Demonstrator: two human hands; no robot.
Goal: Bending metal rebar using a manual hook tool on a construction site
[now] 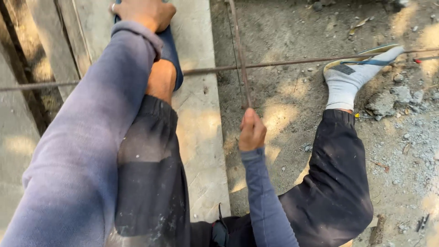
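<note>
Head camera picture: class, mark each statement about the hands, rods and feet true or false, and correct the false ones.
1. The right hand grips a thin metal rod that runs away from the person. True.
2. The left hand holds a hammer. False: it rests at the blue sandal on the left foot; no hammer shows.
3. A long rod lies crosswise, passing over the concrete slab. True.
4. Both feet are bare. False: the right foot wears a white sock and a sandal.
5. The ground on the right is green grass. False: it is dirt with stones.
</note>
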